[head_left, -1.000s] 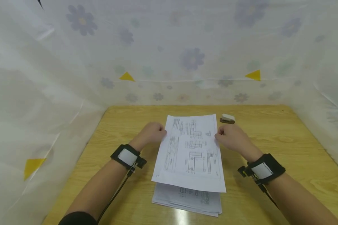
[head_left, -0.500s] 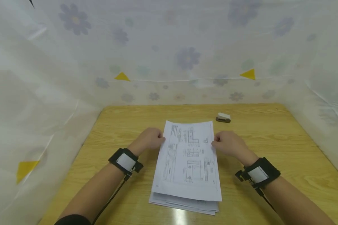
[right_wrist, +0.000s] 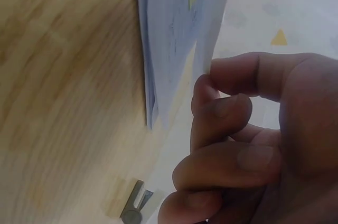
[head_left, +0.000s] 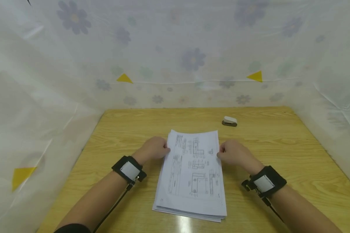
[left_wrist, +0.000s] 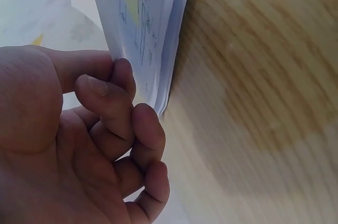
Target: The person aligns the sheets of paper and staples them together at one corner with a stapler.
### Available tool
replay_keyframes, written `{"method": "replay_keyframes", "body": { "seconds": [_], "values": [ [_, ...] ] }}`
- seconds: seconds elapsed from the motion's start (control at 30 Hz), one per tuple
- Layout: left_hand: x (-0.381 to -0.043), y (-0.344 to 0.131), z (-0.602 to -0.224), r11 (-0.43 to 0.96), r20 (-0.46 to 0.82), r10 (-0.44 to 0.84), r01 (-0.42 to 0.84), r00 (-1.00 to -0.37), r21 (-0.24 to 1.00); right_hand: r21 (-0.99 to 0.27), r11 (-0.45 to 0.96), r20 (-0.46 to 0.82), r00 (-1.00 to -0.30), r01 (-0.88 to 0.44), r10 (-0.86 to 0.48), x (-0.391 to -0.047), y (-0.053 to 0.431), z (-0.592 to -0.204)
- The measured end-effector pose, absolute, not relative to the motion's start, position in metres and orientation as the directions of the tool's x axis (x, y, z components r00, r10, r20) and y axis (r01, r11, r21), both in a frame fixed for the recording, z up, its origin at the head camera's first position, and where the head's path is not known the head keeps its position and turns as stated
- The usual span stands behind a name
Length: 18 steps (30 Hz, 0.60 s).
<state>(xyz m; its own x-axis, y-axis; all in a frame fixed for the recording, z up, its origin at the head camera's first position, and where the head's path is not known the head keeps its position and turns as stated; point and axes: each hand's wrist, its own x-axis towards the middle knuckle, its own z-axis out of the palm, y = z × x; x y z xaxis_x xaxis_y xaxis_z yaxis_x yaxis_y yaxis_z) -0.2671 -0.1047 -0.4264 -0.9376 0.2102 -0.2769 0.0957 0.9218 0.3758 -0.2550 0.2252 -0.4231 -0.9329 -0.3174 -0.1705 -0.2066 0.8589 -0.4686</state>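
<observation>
A printed sheet of paper (head_left: 193, 174) with technical drawings lies over a stack of paper (head_left: 189, 216), covering most of it. My left hand (head_left: 154, 149) pinches the sheet's left edge between thumb and index finger, the other fingers loosely curled, as the left wrist view shows. On the opposite edge my right hand (head_left: 236, 154) pinches the same sheet (right_wrist: 203, 28) with thumb and forefinger. The far end of the sheet bows a little between the hands. In the left wrist view the stack's layered edges (left_wrist: 171, 49) stand just below the held sheet.
A small white and dark stapler (head_left: 229, 121) lies on the wooden table (head_left: 128, 126) beyond the right hand. Flower-patterned white sheeting (head_left: 175, 58) encloses the back and sides, with yellow triangles (head_left: 124, 78) on it. A band with a camera sits on each wrist.
Both hands have lowered the sheet and brought it nearer to me. Its near edge now covers most of the stack beneath, which showed more before. The head view has shifted slightly.
</observation>
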Motion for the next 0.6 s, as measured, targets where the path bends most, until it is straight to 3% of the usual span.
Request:
{"method": "replay_keyframes", "body": {
  "seconds": [0.6],
  "values": [
    [-0.262,-0.107,-0.437,0.925,-0.307,0.181,0.056,-0.934,0.375,-0.441,0.878,-0.245,-0.916,-0.186,-0.317,-0.249,0.223,-0.433]
  ]
}}
